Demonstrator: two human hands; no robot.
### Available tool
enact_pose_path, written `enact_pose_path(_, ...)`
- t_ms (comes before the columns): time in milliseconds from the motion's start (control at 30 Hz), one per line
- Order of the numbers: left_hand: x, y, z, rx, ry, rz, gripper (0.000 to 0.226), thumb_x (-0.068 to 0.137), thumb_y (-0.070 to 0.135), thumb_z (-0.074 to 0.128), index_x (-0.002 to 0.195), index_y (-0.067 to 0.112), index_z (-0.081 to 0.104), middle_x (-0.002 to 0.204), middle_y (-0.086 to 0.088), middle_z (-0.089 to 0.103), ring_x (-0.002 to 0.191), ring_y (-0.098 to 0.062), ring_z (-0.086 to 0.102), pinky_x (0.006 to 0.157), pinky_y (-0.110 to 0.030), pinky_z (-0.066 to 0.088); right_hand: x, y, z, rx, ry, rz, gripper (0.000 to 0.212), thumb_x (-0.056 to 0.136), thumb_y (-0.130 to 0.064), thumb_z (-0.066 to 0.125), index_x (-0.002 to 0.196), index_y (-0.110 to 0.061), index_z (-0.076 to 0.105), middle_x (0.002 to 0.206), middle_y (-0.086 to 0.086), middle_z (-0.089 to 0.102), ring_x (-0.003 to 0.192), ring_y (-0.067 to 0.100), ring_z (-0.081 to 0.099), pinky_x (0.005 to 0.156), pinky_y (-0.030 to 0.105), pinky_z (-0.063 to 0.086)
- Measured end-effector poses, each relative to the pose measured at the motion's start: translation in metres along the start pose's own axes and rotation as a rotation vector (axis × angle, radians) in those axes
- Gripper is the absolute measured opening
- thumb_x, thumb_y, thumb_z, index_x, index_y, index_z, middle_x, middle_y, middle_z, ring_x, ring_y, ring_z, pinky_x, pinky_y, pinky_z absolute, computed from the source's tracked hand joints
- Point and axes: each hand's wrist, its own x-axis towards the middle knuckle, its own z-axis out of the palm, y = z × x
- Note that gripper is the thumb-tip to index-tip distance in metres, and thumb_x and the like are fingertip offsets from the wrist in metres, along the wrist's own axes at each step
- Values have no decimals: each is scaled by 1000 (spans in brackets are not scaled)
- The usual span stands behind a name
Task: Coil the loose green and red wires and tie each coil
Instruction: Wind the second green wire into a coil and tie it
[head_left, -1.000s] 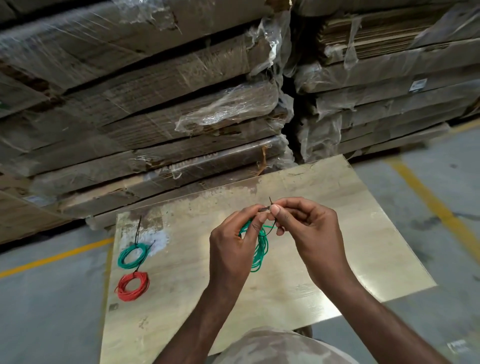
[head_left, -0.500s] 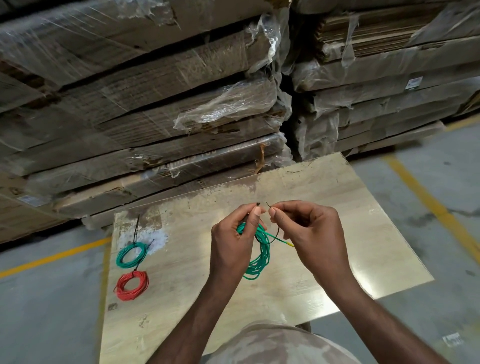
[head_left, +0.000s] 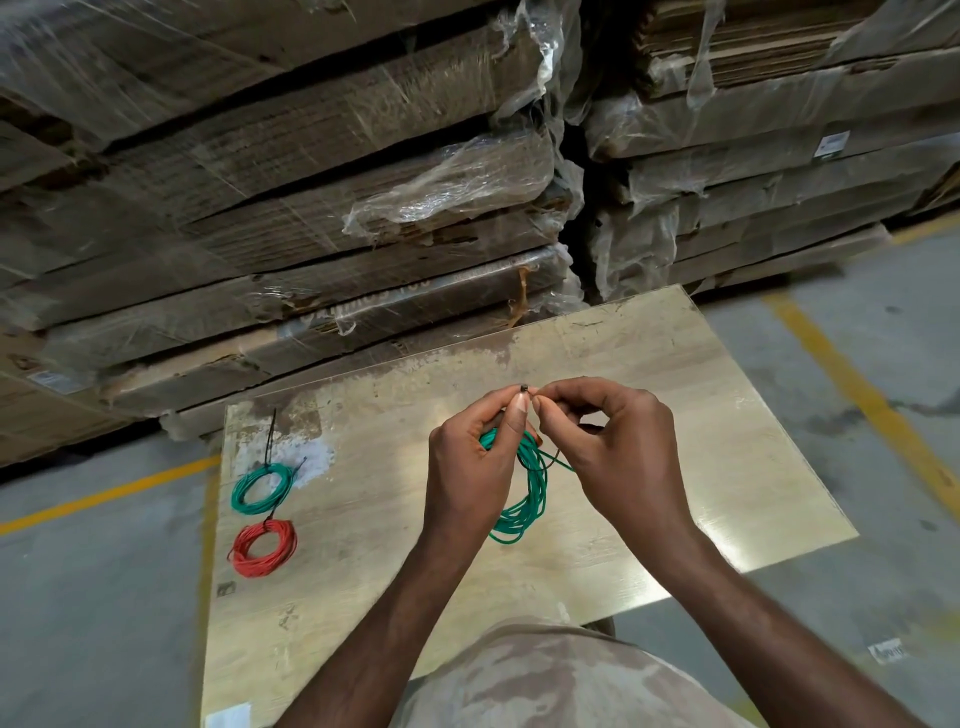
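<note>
Above the counter (head_left: 649, 493) the left hand (head_left: 470, 467) and right hand (head_left: 618, 457) meet fingertip to fingertip, pinching a dark tie on a hanging green coil (head_left: 524, 499). At far left lie a red coil (head_left: 264, 548), then a tied green coil (head_left: 262, 488).

Both forearms are bare from the lower edge of the picture up to the wrists, with no sleeve on either; the left hand (head_left: 470, 467) and the right hand (head_left: 618, 457) are bare as well, without gloves; no ring, watch or band shows on the fingers or wrists in view; the fingernails that show are short and unpainted; near the bottom edge, between the two forearms, a rounded stretch of worn fabric (head_left: 545, 680) shows, beige mottled with grey-brown patches like a washed-out camouflage print; which garment it belongs to cannot be told.
</note>
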Motion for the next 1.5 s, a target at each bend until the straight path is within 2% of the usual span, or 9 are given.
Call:
enact_pose_path(467, -5, -1, -2, 115, -20, 84, 32, 106, 25, 68, 137, 18, 75, 125, 10, 78, 115, 2, 73, 96, -19, 61, 4, 0, -1, -43, 1, -4, 8, 97, -18, 80, 103, -18, 85, 80, -10, 78, 78, 5, 75, 67, 12, 57)
enact_pose_path(600, -5, -3, -4, 138, -73, 112, 33, 106, 23, 68, 139, 21, 74, 126, 15, 76, 111, 1, 76, 94, -22, 63, 13, 5, -3, 149, -103, 171, 24, 96, -17, 82, 120, -16, 81, 87, 2, 82, 88, 14, 81, 85, 30, 66)
enact_pose_path(700, -5, -7, -7, 149, -118, 102, 33, 107, 28, 67, 138, 23, 75, 121, 6, 82, 107, -2, 77, 92, -26, 64, 22, 6, -9, 395, -247, 354, 18, 96, -10, 79, 114, -10, 82, 98, 14, 83, 97, 23, 81, 96, 47, 66)
enact_pose_path(867, -1, -11, -13, 142, -227, 114, 28, 107, 27, 69, 133, 22, 78, 107, 8, 83, 93, -1, 78, 86, -23, 62, 31, 11, -14, 360, -347, 435, 9, 99, -10, 75, 104, -9, 82, 89, 5, 78, 86, 11, 69, 78, 33, 55)
enact_pose_path(1000, -3, -17, -17, 109, -263, 81, 27, 105, 28, 72, 130, 21, 80, 112, 12, 83, 99, 0, 78, 92, -29, 64, 41, 10, -11, 381, -271, 459, 11, 107, -15, 67, 98, -12, 74, 82, -8, 66, 86, 10, 57, 76, 31, 44)
enact_pose_path(1100, -7, -19, -18, 29, -277, 35, 23, 106, 23, 71, 127, 22, 81, 110, 13, 83, 97, -6, 80, 90, -33, 65, 48, 10, -12, 444, -280, 432, 11, 107, -16, 66, 105, -8, 73, 92, 3, 59, 86, 13, 50, 72, 29, 44)
enact_pose_path(1233, -5, -23, -20, 8, -262, 19, 21, 108, 23, 68, 123, 22, 82, 100, 8, 83, 93, -15, 80, 87, -39, 65, 46, 15, -14, 442, -429, 414, 24, 101, -19, 73, 123, -8, 79, 94, 1, 69, 80, 9, 57, 77, 26, 50)
enact_pose_path(1367, -2, -26, -23, 12, -289, 30, 21, 108, 23, 68, 124, 20, 81, 96, 8, 82, 91, -16, 80, 84, -45, 65, 46, 20, -12, 357, -569, 400, 20, 97, -16, 77, 111, -2, 82, 98, 7, 79, 82, 6, 65, 79, 29, 47)
enact_pose_path(1500, -2, -26, -25, -35, -318, 27, 21, 108, 23, 66, 121, 18, 82, 90, 8, 81, 87, -15, 78, 81, -31, 60, 47, 20, -4, 408, -505, 369, 7, 95, -3, 77, 95, 4, 78, 82, 11, 73, 74, 17, 59, 73, 30, 46)
